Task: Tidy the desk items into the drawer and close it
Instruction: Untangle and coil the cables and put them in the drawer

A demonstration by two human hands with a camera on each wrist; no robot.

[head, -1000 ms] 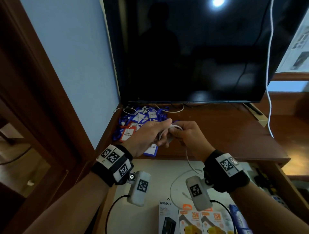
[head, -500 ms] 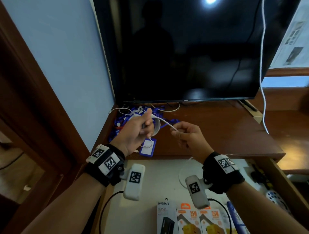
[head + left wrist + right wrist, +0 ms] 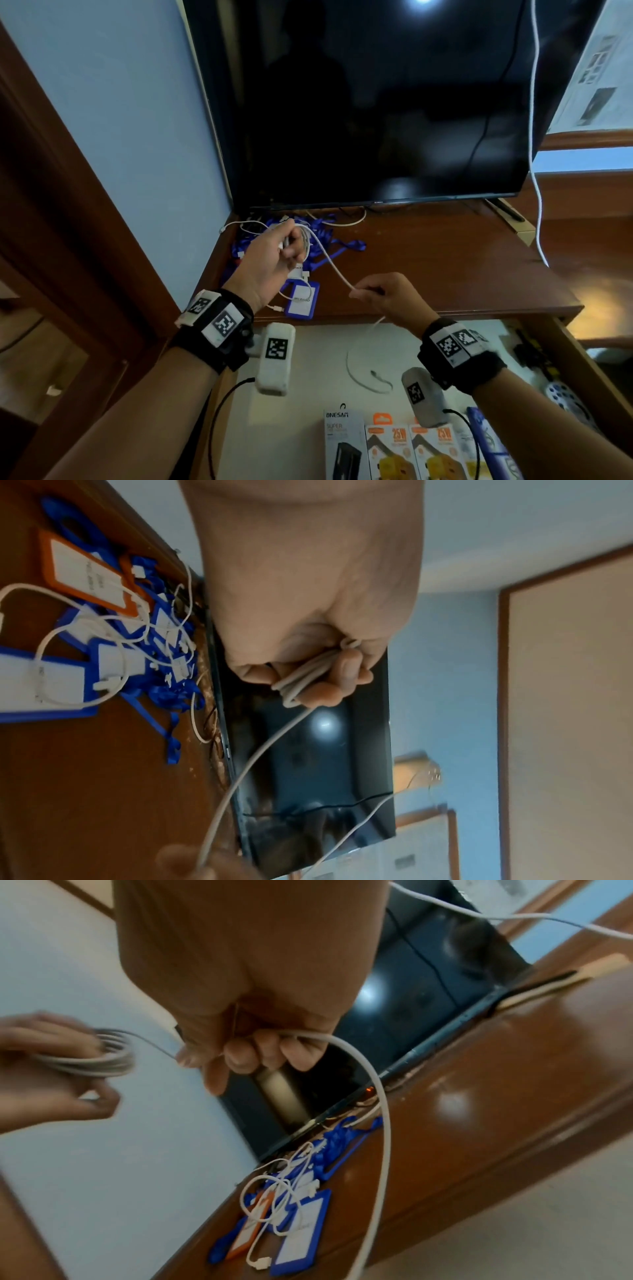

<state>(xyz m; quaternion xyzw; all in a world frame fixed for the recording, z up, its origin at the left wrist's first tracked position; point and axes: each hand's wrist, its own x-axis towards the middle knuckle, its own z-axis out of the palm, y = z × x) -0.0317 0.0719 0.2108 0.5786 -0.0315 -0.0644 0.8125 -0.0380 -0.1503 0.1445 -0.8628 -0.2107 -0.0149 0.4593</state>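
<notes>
The left hand [image 3: 270, 260] was raised above the rear left corner of the desk [image 3: 445, 260], its fingers [image 3: 322, 693] curled round a small coil of white cable [image 3: 329, 263]. From the coil the cable ran taut to the right hand [image 3: 394, 298], held over the front edge of the desk, whose fingers [image 3: 240, 1056] were clenched on the strand. Below that hand the free end hung down and lay looped on the pale floor of the open drawer [image 3: 308, 370]. Blue lanyards with card holders [image 3: 301, 301] and further thin white cables [image 3: 113, 642] lay heaped at the rear left corner, before the dark television [image 3: 376, 102]. Boxed chargers [image 3: 390, 452] stood along the near edge of the drawer.
</notes>
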